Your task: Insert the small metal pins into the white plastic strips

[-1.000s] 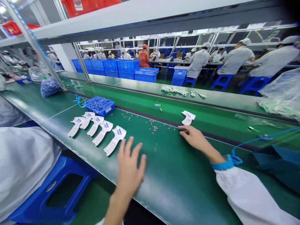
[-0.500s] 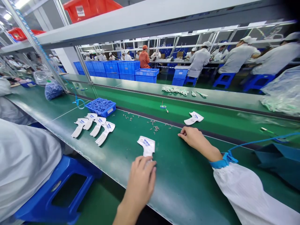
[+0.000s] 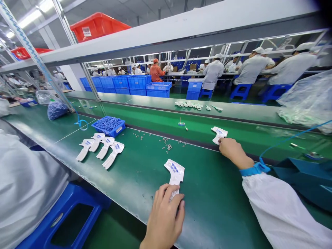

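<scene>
My left hand [image 3: 166, 211] is closed on the handle of a white gun-shaped plastic shell [image 3: 175, 172] with blue print, which lies on the green table near the front edge. My right hand [image 3: 232, 150], in a white sleeve with a blue wrist strap [image 3: 255, 169], reaches to a second white shell [image 3: 218, 134] on the moving belt; its fingers touch the shell's near end, and whether they grip it is unclear. Small screws [image 3: 167, 147] lie scattered between the two hands.
Several more white shells [image 3: 100, 147] lie in a row at the left, beside a blue tray of blue parts [image 3: 109, 125]. A co-worker in white [image 3: 23, 186] sits at left on a blue stool [image 3: 70, 221]. Other workers sit at far benches. A plastic bag [image 3: 308, 100] lies at right.
My left hand reached the row of shells, took the nearest one and dragged it right toward me. My right hand moved from the screws to the shell on the belt.
</scene>
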Demonstrator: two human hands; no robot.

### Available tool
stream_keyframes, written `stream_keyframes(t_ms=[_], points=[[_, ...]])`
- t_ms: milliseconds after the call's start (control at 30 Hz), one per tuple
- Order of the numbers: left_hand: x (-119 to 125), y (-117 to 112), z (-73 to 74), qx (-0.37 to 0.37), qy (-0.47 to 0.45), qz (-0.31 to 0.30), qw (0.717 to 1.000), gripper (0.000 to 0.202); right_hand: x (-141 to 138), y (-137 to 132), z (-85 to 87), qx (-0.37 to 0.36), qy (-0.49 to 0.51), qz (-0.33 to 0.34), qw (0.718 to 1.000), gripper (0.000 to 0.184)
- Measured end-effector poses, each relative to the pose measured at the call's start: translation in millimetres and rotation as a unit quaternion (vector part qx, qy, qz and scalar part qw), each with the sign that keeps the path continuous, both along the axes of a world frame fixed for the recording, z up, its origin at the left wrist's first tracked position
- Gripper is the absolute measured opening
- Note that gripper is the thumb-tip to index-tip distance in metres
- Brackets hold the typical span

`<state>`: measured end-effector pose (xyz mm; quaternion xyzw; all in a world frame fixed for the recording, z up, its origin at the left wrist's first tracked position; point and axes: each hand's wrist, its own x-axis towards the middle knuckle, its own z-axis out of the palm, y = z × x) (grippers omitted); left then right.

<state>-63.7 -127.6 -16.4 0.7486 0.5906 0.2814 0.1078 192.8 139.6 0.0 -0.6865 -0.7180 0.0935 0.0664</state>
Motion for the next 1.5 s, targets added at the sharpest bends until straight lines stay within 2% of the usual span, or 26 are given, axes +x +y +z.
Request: stream_keyframes(t_ms=[100,200,267,333,433,533,633,733,900,1100,1267,1367,1500], points=[[0,0,0.9,-0.005,-0.027,-0.006,1.000,0.030,4,-13,4.0,-0.031,0.051,0.033,0.998,0.032],[-3,-1,2.0,-0.013,-0.087,-0.028,0.996,0.030,-14,-43,7.0,-0.106,0.164,0.107,0.975,0.029],[-6,-2,2.5,-0.018,-0.125,-0.049,0.991,0.031,-34,-70,11.8,-0.198,0.328,0.152,0.911,0.026],[-9,-2,2.2,-0.012,-0.151,-0.065,0.986,0.031,-54,-97,19.6,-0.259,0.401,0.174,0.861,0.027],[-10,-2,-0.9,0.015,-0.172,-0.047,0.984,0.028,-80,-130,31.3,-0.305,0.418,0.220,0.827,0.033],[-8,-1,-6.4,0.035,-0.183,0.007,0.982,0.021,-98,-151,34.3,-0.289,0.399,0.255,0.832,0.027],[-6,0,-11.1,0.053,-0.199,0.046,0.977,0.007,-109,-163,29.1,-0.259,0.377,0.251,0.853,0.017],[-6,1,-12.3,0.067,-0.207,0.066,0.974,0.008,-113,-167,23.6,-0.265,0.369,0.243,0.857,0.018],[-5,1,-12.0,0.072,-0.206,0.078,0.973,0.008,-112,-166,21.4,-0.303,0.404,0.222,0.834,0.021],[-5,1,-10.3,0.091,-0.194,0.078,0.974,0.002,-114,-164,28.7,-0.352,0.447,0.191,0.800,0.023],[-5,1,-8.8,0.114,-0.191,0.065,0.973,0.006,-112,-163,31.5,-0.395,0.476,0.174,0.766,0.022],[-6,1,-9.5,0.131,-0.190,0.072,0.970,0.008,-113,-162,30.3,-0.395,0.481,0.168,0.765,0.024],[-6,2,-11.9,0.142,-0.178,0.065,0.972,0.009,-113,-162,32.0,-0.387,0.463,0.210,0.769,0.023]])
